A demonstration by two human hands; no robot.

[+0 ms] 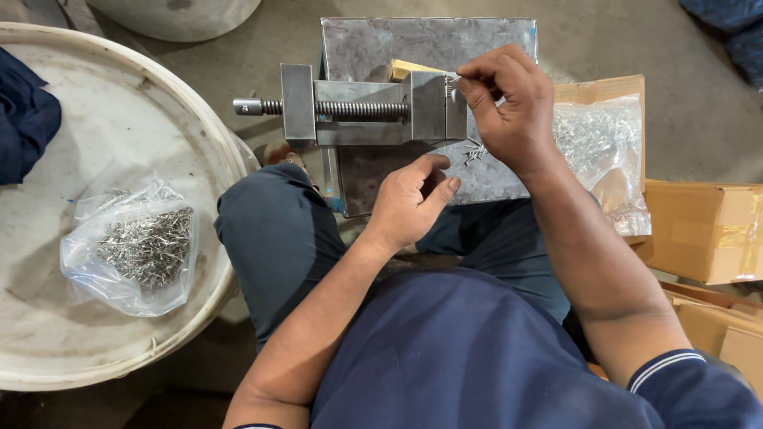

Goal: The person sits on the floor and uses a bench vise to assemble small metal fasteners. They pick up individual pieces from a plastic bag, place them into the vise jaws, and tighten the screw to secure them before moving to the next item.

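Right hand at the vise's jaw end, left hand waiting below it.

The right hand (pixel 513 107) has thumb and forefinger pinched together on a small metal piece (pixel 455 79) at the right-hand jaw of the steel vise (pixel 362 107); the piece is too small to identify further. The other fingers (pixel 501 59) are curled in. The vise stands on a grey metal plate (pixel 413 44) on the floor, across the plate's middle, with a yellow block (pixel 409 69) at its far side. The left hand (pixel 409 199) is loosely cupped at the plate's near edge, fingers half curled; whether it holds anything cannot be told. Loose small metal pieces (pixel 475 152) lie on the plate between the hands. A clear bag of metal pins (pixel 135 246) rests on a white round lid (pixel 119 119) at left.
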